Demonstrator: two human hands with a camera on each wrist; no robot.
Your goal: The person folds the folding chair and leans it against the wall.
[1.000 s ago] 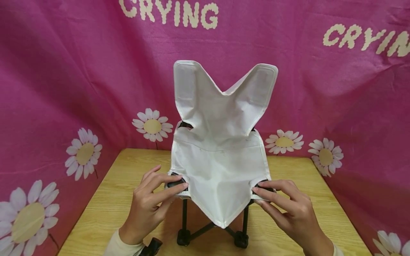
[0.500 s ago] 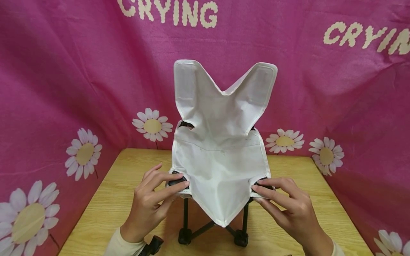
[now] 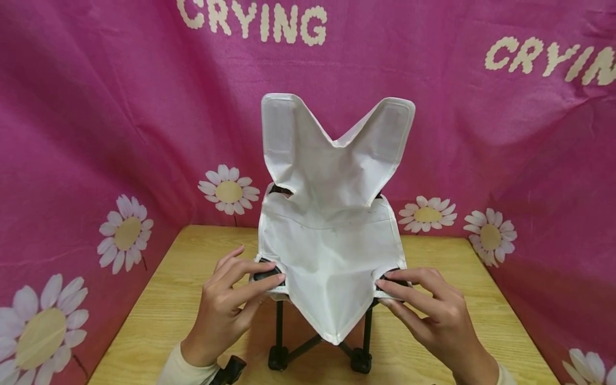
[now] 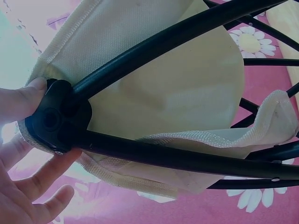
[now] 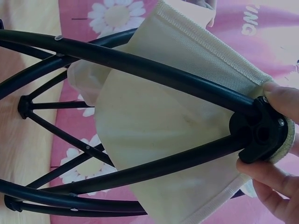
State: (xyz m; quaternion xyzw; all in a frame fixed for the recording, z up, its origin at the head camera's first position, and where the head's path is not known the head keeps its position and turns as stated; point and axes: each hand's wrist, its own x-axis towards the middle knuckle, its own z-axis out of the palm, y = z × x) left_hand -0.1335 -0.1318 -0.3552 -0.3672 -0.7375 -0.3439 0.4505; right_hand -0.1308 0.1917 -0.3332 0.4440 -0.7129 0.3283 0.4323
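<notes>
A small folding chair with a white fabric seat (image 3: 332,251) and crossed black legs (image 3: 304,347) stands unfolded on the table. Its two backrest flaps stick up at the rear, and the front edge of the cloth hangs down to a point. My left hand (image 3: 223,305) pinches the front left corner, thumb below and fingers on top. There the left wrist view shows a black plastic joint (image 4: 58,114) between thumb and fingers. My right hand (image 3: 435,313) pinches the front right corner the same way, round another black joint (image 5: 261,133).
The chair's feet stand on a light wooden table (image 3: 159,321). Pink cloth (image 3: 144,107) with daisies and lettering surrounds the table at the back and both sides. A black strap piece (image 3: 230,370) sits at the left sleeve's cuff.
Both hands keep their hold on the front corners. The chair and hands have barely shifted; the view itself dips and rises slightly.
</notes>
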